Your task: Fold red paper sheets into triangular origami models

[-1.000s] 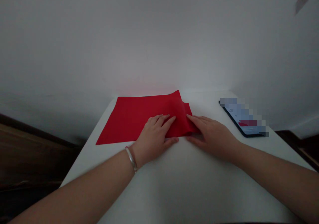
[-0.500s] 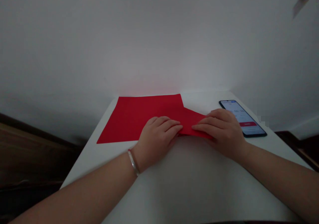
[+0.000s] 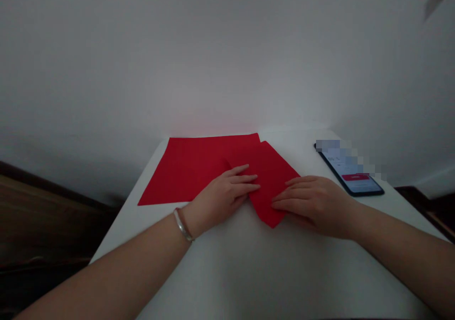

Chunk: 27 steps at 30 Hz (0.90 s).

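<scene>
A red sheet of paper [image 3: 188, 168] lies flat on the white table [image 3: 249, 272], against the wall. Its right part is folded into a slanted red flap [image 3: 270, 178] that points toward me. My left hand [image 3: 222, 196], with a silver bracelet on the wrist, rests with fingers stretched out on the flap's left edge. My right hand [image 3: 314, 204] lies flat with fingers extended on the flap's right edge. Neither hand grips anything.
A dark phone [image 3: 350, 173] with a lit screen lies at the table's right, just beyond my right hand. A plain white wall stands right behind the table. Dark wood furniture shows at both sides below the table's edges.
The raised right part of the sheet has been folded down and turned into a slanted flap that now reaches nearer to me. Both hands moved with it and lie flat on its edges.
</scene>
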### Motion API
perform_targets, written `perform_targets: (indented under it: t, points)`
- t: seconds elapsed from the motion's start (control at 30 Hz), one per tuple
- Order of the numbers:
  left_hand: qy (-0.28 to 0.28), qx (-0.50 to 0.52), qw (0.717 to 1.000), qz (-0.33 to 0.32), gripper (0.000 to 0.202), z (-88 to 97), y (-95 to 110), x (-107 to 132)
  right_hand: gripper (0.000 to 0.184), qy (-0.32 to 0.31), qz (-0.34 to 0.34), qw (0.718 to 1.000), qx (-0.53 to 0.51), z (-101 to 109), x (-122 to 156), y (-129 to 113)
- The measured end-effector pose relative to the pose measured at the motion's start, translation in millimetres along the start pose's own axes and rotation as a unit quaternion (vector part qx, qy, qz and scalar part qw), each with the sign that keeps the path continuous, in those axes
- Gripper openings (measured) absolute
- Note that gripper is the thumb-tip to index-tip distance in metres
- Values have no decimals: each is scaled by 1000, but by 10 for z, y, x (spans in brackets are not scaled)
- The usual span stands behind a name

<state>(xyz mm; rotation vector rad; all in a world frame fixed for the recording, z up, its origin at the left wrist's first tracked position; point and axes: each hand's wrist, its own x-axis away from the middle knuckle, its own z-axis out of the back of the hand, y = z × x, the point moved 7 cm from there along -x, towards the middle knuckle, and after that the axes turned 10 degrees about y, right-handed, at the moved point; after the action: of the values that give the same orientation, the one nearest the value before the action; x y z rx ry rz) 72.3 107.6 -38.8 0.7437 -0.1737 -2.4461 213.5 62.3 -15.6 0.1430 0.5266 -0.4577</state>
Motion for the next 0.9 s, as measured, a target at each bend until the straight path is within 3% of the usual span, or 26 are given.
perform_targets:
  t: [0.23, 0.4, 0.53, 0.77, 0.9]
  points:
    - [-117, 45, 989, -78, 39, -122, 236, 35, 20, 40, -32, 997, 52, 164, -49, -16]
    - [-128, 87, 985, -79, 25, -84, 381, 34, 20, 64, -107, 989, 79, 308, -100, 115]
    - [-149, 111, 977, -104, 21, -51, 519, 36, 18, 54, -159, 985, 47, 280, -100, 226]
    - [-111, 49, 984, -130, 17, -30, 511, 27, 28, -33, -261, 963, 55, 31, -4, 427]
    - [-88, -17, 994, -54, 35, -45, 350, 54, 25, -83, -273, 954, 93, -104, 39, 501]
